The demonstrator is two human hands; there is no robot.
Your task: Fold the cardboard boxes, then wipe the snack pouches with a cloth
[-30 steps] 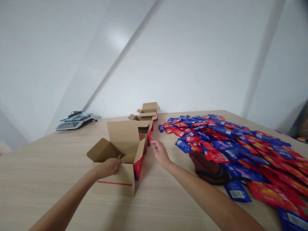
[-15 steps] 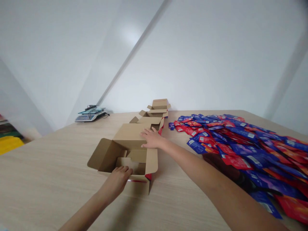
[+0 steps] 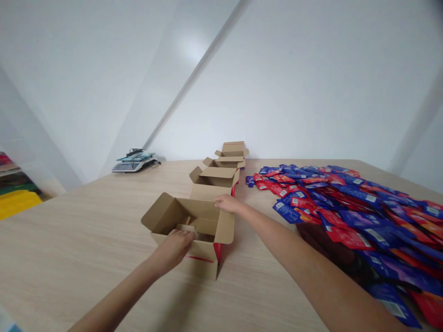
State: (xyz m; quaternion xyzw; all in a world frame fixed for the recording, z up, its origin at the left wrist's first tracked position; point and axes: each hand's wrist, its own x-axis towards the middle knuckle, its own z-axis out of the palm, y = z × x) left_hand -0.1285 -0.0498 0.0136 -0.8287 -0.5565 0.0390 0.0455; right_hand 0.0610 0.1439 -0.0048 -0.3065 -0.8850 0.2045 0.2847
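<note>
An open brown cardboard box [image 3: 199, 208] with red on its outer right side stands on the table in front of me, its side flaps spread outward. My left hand [image 3: 180, 243] is closed over the near rim, fingertips inside the box beside a small inner cardboard flap [image 3: 187, 228]. At the far right corner, my right hand [image 3: 228, 203] pinches the top edge, its thumb side against the far wall. Just behind stands another open box [image 3: 212, 190] of the same kind, its flaps up.
More open boxes [image 3: 226, 159] continue in a row toward the wall. A large pile of blue and red packets [image 3: 332, 193] covers the table's right side, with a dark object [image 3: 321, 244] partly behind my right forearm. A scale [image 3: 133, 163] sits at the back left.
My right hand has gone from lying spread on the far flap to gripping the far edge. That flap no longer lies stretched out behind the box. The left hand stays on the near rim.
</note>
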